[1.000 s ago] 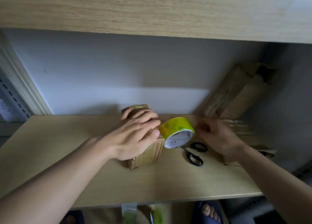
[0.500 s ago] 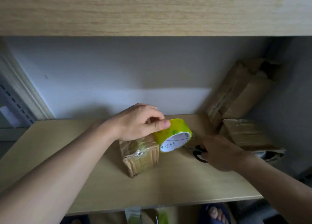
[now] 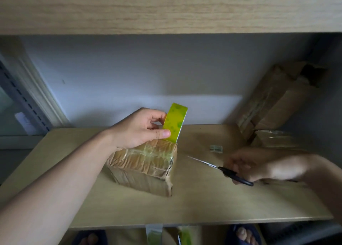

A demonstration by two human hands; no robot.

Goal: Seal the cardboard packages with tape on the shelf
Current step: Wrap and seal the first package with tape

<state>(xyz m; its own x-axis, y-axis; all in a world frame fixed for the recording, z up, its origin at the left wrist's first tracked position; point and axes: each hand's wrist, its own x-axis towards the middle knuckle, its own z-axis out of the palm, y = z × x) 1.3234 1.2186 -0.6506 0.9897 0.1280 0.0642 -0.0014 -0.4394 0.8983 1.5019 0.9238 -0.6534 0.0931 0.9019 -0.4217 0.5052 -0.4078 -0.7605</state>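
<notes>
Since earlier frame: tape roll lifted from beside cardboard package to stand on edge above its back right corner; scissors picked up off shelf. Left hand grips roll, thumb across yellow-green face, fingers curled behind. Right hand, blurred, grasps black scissor handles right of package, blades pointing toward package. Package sits mid-shelf, top already glossy with tape. Two more boxes well right of package, one leaning on wall. Small label scrap between package and boxes.
</notes>
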